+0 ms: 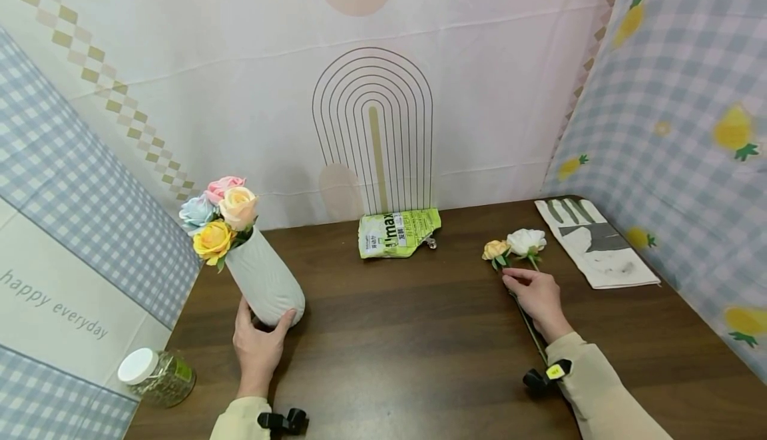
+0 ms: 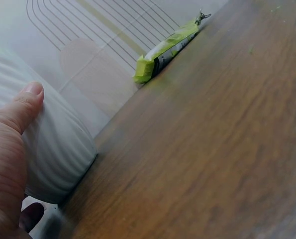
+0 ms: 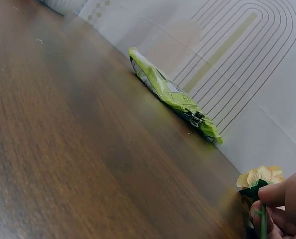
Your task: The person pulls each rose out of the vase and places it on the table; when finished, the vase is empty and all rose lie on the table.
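Note:
My left hand (image 1: 259, 350) grips a white ribbed vase (image 1: 263, 280) low on its body, thumb along the near side in the left wrist view. Several artificial roses stand in the vase: a yellow one (image 1: 214, 241), a peach one (image 1: 238, 208), a pink one (image 1: 224, 188) and a blue one (image 1: 198, 213). On the right, my right hand (image 1: 538, 299) pinches the green stem of a yellow-orange flower (image 1: 495, 250) just below its bloom, between thumb and fingers, as the right wrist view shows. Beside that bloom lies a white flower (image 1: 527, 241), its stem partly hidden by the hand.
A green snack bag (image 1: 398, 233) with a metal clip lies by the back wall cloth. At the far right is a folded patterned cloth (image 1: 599, 243). A clear jar (image 1: 158, 377) with a white lid stands at the left edge of the brown table (image 1: 389, 347).

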`<state>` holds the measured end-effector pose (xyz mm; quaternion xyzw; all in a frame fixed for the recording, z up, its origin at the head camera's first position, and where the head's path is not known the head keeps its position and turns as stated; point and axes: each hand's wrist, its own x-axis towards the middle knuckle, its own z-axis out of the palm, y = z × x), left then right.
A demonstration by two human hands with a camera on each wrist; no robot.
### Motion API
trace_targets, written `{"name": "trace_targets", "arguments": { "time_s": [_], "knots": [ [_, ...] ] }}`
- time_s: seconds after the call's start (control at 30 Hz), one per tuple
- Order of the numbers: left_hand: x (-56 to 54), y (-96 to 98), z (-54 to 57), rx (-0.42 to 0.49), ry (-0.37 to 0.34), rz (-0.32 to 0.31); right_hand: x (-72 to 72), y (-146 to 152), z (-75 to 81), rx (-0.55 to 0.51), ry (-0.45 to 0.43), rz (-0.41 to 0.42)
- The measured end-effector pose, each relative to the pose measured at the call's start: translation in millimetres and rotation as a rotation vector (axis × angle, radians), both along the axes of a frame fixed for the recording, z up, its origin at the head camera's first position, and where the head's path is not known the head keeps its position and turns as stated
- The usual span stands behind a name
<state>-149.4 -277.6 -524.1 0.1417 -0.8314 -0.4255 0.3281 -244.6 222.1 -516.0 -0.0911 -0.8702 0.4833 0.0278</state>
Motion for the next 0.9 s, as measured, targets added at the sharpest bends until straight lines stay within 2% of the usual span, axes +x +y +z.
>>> {"name": "trace_targets", "arguments": {
  "time_s": [0.37, 0.57, 0.73, 0.9],
  "knots": [
    [1.3, -1.9, 0.3, 0.003, -0.009, 0.003, 4.5, -5.4, 8.6, 0.069, 0.027, 0.039],
    [2.2, -3.3, 0.7, 0.003, 0.001, -0.001, 8.0, -6.5, 17.6, 0.148, 0.120, 0.048],
    [2.2, -2.5, 0.5, 0.007, -0.010, 0.006, 11.1, -6.9, 33.9, 0.153, 0.197, 0.042],
    [1.0, -0.6, -0.5, 0.010, -0.012, -0.005, 14.6, -8.2, 61.2, 0.099, 0.251, 0.067]
  ]
}}
